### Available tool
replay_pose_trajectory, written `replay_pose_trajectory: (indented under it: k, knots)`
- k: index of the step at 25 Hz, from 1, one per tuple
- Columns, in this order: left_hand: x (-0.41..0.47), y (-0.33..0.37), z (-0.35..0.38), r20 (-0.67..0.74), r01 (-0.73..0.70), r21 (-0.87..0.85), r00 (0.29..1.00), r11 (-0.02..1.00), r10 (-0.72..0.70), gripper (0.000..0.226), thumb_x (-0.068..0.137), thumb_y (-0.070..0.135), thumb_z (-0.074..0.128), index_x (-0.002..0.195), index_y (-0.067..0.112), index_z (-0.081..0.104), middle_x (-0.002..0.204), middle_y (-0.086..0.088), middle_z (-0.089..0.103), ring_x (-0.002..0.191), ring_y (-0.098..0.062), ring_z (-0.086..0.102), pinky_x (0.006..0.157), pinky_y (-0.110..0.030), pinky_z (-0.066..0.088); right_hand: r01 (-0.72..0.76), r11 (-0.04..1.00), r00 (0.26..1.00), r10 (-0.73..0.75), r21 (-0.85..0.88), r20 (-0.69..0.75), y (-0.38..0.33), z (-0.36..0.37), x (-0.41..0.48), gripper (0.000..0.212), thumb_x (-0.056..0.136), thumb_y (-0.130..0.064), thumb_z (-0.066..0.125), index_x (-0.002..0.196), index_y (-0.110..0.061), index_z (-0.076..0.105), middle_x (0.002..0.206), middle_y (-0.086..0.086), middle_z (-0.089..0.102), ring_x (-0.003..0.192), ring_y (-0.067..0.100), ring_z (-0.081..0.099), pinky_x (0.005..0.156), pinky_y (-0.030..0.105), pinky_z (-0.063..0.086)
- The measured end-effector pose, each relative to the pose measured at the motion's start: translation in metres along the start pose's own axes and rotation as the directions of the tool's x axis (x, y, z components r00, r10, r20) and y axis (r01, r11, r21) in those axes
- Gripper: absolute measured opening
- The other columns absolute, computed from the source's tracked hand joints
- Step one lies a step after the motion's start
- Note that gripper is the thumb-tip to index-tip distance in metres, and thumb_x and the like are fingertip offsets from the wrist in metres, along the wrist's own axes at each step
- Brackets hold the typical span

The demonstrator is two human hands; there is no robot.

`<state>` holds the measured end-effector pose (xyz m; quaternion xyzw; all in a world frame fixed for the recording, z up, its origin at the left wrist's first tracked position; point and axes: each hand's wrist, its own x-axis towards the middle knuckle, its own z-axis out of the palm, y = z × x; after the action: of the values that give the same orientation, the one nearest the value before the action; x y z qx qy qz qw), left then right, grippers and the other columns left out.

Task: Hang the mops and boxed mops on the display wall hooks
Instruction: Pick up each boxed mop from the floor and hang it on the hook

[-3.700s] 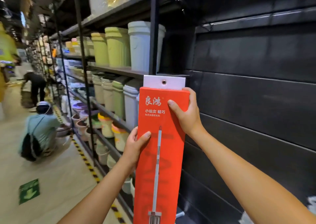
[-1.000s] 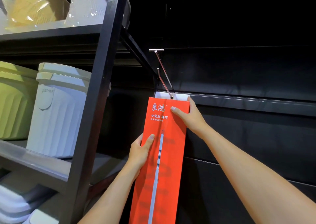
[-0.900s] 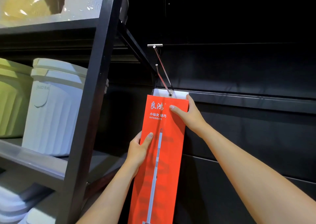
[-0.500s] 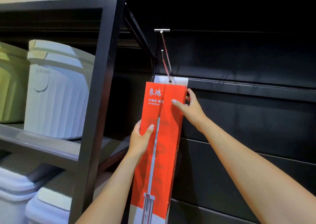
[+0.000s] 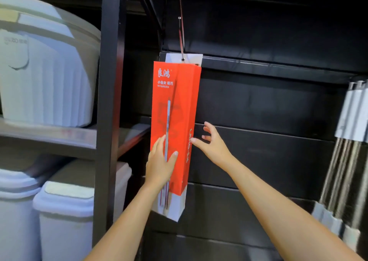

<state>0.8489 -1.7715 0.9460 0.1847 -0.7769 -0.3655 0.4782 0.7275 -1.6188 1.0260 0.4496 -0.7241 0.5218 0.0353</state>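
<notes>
The black slatted display wall [image 5: 268,105] carries a long metal hook [image 5: 181,41] near its left edge. An orange boxed mop [image 5: 175,93] hangs from the hook by the hole in its white tab, down along the slats. At the wall's right edge hang blurred metal-handled mops [image 5: 338,171]. Left of the wall, a grey shelf [image 5: 59,139] bears a white ribbed bin [image 5: 45,71], and more white bins [image 5: 65,221] stand beneath it.
</notes>
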Motion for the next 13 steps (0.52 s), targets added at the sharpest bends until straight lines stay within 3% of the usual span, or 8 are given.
replay_pose_trajectory:
  k: [4,7,13]
  knots:
    - [-0.067,-0.009,0.012,0.142,-0.051,0.152,0.989,0.987,0.029,0.071,0.1,0.042,0.063,0.162,0.034,0.028,0.169,0.007,0.03,0.153,-0.018,0.033,0.121,-0.046,0.037,-0.08,0.993,0.996,0.082,-0.09,0.025,0.051,-0.008,-0.083,0.087,0.091,-0.043,0.075,0.161,-0.028,0.027,0.163,-0.008,0.031,0.141,0.012,0.045,0.112,0.036,0.043]
    - [-0.124,-0.011,0.034,0.251,-0.088,0.23,0.968,0.969,0.028,0.07,0.101,0.043,0.061,0.162,0.034,0.026,0.17,0.009,0.027,0.157,-0.017,0.025,0.123,-0.05,0.034,-0.157,0.977,0.986,0.162,-0.148,0.027,0.093,-0.028,-0.158,0.084,0.09,-0.043,0.074,0.16,-0.027,0.029,0.161,-0.01,0.032,0.143,0.01,0.042,0.114,0.031,0.04]
    - [-0.261,0.026,0.117,0.508,-0.245,0.318,0.86,0.916,0.053,0.07,0.102,0.051,0.056,0.163,0.035,0.024,0.172,0.006,0.023,0.159,-0.018,0.023,0.127,-0.045,0.028,-0.327,0.893,0.941,0.337,-0.309,-0.021,0.163,-0.118,-0.331,0.075,0.091,-0.042,0.071,0.155,-0.026,0.035,0.158,-0.01,0.034,0.144,0.01,0.04,0.116,0.027,0.034]
